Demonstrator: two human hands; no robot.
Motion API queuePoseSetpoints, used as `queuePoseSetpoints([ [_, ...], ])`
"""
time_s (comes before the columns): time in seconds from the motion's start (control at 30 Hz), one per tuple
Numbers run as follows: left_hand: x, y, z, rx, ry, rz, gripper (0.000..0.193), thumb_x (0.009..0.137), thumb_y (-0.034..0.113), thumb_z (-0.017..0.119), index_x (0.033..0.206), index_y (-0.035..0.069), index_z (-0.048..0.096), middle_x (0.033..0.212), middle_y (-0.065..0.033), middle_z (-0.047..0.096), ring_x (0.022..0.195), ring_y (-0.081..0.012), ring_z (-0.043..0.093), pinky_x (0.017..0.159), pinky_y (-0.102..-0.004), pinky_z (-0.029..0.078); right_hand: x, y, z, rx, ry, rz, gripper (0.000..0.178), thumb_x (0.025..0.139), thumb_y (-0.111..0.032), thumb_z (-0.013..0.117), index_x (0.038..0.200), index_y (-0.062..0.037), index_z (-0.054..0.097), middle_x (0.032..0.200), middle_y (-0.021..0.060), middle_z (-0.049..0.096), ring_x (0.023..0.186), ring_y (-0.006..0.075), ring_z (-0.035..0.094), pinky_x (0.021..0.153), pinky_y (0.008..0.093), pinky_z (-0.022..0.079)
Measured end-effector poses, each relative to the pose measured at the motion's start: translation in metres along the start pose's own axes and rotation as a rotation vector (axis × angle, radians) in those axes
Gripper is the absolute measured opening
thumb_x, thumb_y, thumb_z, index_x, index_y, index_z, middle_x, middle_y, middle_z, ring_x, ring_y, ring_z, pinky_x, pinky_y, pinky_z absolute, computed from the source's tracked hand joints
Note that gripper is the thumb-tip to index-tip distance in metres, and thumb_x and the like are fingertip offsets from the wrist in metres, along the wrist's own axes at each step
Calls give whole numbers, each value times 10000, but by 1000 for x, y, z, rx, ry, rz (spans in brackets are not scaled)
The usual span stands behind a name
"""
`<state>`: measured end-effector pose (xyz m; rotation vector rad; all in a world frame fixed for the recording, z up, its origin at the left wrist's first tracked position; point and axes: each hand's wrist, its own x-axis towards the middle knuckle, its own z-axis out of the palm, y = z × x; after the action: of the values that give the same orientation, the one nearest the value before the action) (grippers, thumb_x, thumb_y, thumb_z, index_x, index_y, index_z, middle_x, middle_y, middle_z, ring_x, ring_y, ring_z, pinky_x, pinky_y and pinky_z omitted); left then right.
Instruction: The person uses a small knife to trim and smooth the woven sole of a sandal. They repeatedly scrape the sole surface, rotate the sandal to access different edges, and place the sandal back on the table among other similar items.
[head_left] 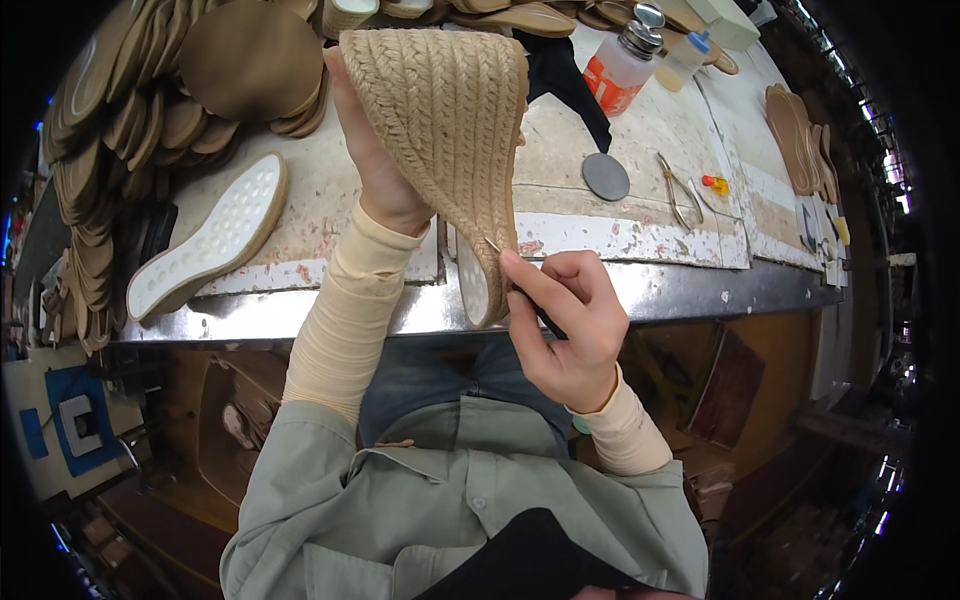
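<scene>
A braided rope wedge sole [445,120], tan and tall at the heel, is raised above the table's front edge with its narrow toe end pointing down toward me. My left hand [385,180] grips it from the left side; most of its fingers are hidden behind the sole. Near the toe end, my right hand [575,325] is closed in a pinch against the braid. A thin pointed metal tool [492,244] pokes out past its fingertips onto the rope, and a bit of dark handle shows under the fingers.
A white-topped sole [210,235] lies at the left, beside stacked brown insoles [110,130] and a round brown disc [250,60]. Rightward are a pump bottle [622,68], a squeeze bottle [682,62], a grey disc [606,177], pliers [678,192] and more insoles [790,130]. A metal edge [640,290] borders the table.
</scene>
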<state>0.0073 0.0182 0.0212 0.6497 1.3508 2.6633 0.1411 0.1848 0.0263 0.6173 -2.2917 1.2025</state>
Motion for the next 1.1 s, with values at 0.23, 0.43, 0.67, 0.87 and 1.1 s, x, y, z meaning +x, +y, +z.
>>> queuePoseSetpoints([
  [0.23, 2, 0, 1, -55, 43, 13, 1171, 732, 942, 196, 1352, -3, 499, 1181, -251, 588, 933, -281, 611, 786, -382, 509, 4, -4, 4, 107, 46, 46, 351, 810, 91, 637, 1153, 33, 677, 942, 118, 489, 618, 107, 510, 519, 247, 456],
  [0.43, 3, -2, 0, -127, 69, 30, 1163, 742, 935, 182, 1355, -2, 499, 1159, -245, 594, 915, -279, 610, 778, -379, 507, 9, -4, 8, 88, 39, 17, 353, 808, 97, 635, 1153, 33, 676, 933, 115, 483, 623, 109, 499, 507, 240, 452],
  [0.67, 6, -7, 0, -181, 211, 15, 1178, 737, 941, 148, 1347, -3, 502, 1156, -232, 600, 911, -268, 619, 772, -368, 512, 8, -8, 8, -40, 26, -3, 414, 745, 88, 678, 1152, 16, 677, 912, 101, 517, 552, 142, 502, 493, 267, 451],
  [0.87, 2, -3, 6, 22, 110, 63, 1140, 774, 911, 110, 1333, 3, 514, 1117, -225, 624, 867, -261, 639, 746, -368, 529, 9, -1, 9, -283, 28, -211, 497, 665, 38, 697, 1160, 8, 672, 938, 100, 585, 537, 177, 523, 498, 304, 446],
  [1.1, 8, -4, 5, -227, 57, 73, 1068, 827, 880, 172, 1203, -29, 589, 989, -198, 687, 803, -275, 700, 667, -380, 605, 14, 3, 7, -199, 13, -192, 427, 713, 28, 686, 1139, -5, 677, 916, 106, 581, 542, 192, 532, 502, 299, 450],
])
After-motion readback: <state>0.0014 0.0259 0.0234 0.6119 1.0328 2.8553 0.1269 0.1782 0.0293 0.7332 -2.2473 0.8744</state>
